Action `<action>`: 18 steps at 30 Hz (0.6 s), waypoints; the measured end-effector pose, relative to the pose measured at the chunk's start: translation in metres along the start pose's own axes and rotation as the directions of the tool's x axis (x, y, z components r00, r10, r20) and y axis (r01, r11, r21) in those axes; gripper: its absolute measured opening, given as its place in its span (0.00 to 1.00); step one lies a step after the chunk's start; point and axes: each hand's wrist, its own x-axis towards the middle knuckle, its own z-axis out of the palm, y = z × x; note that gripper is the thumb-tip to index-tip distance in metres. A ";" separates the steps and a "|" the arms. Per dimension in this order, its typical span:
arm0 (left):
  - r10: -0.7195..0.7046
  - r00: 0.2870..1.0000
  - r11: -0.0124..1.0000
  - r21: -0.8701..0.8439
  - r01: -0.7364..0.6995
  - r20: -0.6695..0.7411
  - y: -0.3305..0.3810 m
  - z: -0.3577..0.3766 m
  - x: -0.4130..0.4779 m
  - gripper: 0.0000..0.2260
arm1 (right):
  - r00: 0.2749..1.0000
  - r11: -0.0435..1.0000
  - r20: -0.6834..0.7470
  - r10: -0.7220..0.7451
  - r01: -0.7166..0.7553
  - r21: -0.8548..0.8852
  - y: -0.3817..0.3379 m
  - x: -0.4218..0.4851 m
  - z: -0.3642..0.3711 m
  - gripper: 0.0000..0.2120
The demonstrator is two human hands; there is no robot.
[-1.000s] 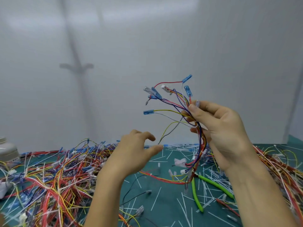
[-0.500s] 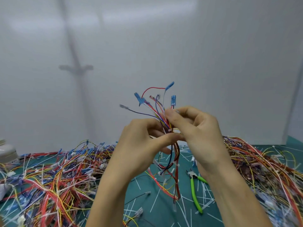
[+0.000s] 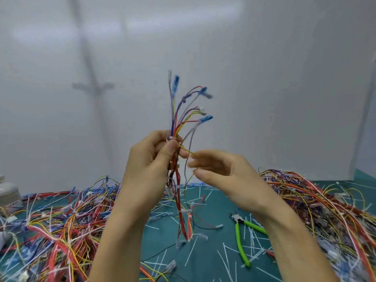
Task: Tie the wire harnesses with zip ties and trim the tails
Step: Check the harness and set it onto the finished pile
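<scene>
Two bare hands are working up in the air in front of a white wall [image 3: 264,78]. The left hand [image 3: 150,159] is gripping one wire harness [image 3: 175,123] around its middle, with the thumb and fingers curled tight on it. The harness is standing straight up, high over the green mat [image 3: 203,259]. Its red, yellow, blue and purple wires are fanning out at the top, and little blue plugs [image 3: 176,82] are sitting on some tips. A small white zip tie [image 3: 172,137] is wrapping the wires just above the left thumb. The lower end is hanging down toward the mat.

The right hand [image 3: 225,176] is hovering just beside the harness and is looking blurry. Its fingers and thumb are sitting apart, not closed. A thin yellow wire [image 3: 186,149] is reaching from the bundle to its fingertips.

Green cutters [image 3: 239,241] are lying on the mat below the right wrist, with the handles spread. Many cut white tails [image 3: 191,251] are lying all over the mat. A big left pile of wires [image 3: 50,220] and a big right pile of wires [image 3: 325,200] are lying at the sides. A white jar [image 3: 8,192] is standing at the far left.
</scene>
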 end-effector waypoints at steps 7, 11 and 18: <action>-0.093 0.981 0.976 -0.209 0.057 -0.168 -0.007 -0.009 0.006 0.09 | 1.000 0.999 0.022 -0.011 0.012 -0.046 0.012 0.003 0.003 0.05; -0.103 0.970 0.978 -0.202 0.058 -0.220 -0.009 -0.011 0.006 0.10 | 0.981 0.982 -0.182 -0.072 0.038 -0.184 0.016 0.009 0.005 0.08; -0.078 0.984 0.990 -0.126 0.058 -0.158 -0.014 -0.014 0.008 0.08 | 0.936 0.986 -0.310 -0.166 0.167 -0.022 0.009 0.008 0.003 0.10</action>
